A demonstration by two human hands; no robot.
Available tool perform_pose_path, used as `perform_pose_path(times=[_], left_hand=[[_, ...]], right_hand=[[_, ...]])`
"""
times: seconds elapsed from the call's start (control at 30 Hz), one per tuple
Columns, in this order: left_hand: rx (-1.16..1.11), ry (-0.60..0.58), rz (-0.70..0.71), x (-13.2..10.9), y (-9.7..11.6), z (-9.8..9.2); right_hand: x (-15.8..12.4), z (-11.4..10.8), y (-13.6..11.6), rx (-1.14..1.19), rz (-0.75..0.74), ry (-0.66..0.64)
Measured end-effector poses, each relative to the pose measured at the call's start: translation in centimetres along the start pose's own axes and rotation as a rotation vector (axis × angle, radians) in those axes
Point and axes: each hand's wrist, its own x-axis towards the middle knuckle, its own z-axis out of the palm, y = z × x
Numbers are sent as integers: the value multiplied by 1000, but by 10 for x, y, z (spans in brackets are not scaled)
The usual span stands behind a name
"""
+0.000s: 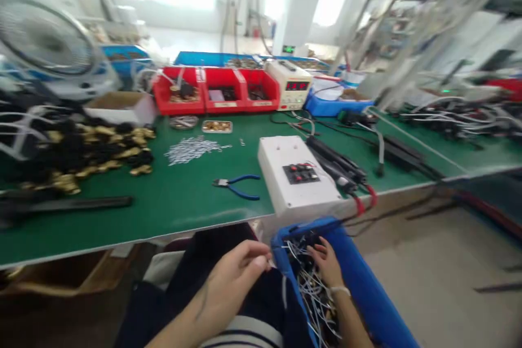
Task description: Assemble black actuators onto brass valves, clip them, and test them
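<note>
My left hand [238, 274] is over my lap, just left of the blue bin [377, 304]. Its thumb and forefinger are pinched together, with a small whitish bit at the tips that I cannot make out. My right hand [328, 266], with a pale band at the wrist, reaches into the bin with its fingers apart. Those fingers are close to black parts at the bin's far end; whether they touch is unclear. White wires [312, 304] lie tangled in the bin among dark and brass-coloured pieces.
On the green table [183, 206] lie blue-handled cutters [238, 185], a white switch box [297, 174], small silvery pieces [191, 149] and black-and-brass parts [101, 152]. Behind stand red bins [179, 103] and a power supply [289, 87]. Black tools with red ends [338, 166] lie beside the box.
</note>
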Motion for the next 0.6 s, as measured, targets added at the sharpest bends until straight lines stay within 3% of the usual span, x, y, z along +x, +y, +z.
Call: perform_pose_path(times=[0.13,0.3,0.43,0.6], left_hand=[[29,109,112,-3,12,-15],[173,342,261,-20,30,-52],[279,613,301,-32,38,-109],[614,998,341,-48,51,-200]], right_hand=[[2,22,-37,209,-47,-144],[-3,51,-66,451,78,-226],[-7,66,-71,394,42,-378],[-21,75,-69,192,-6,-481]])
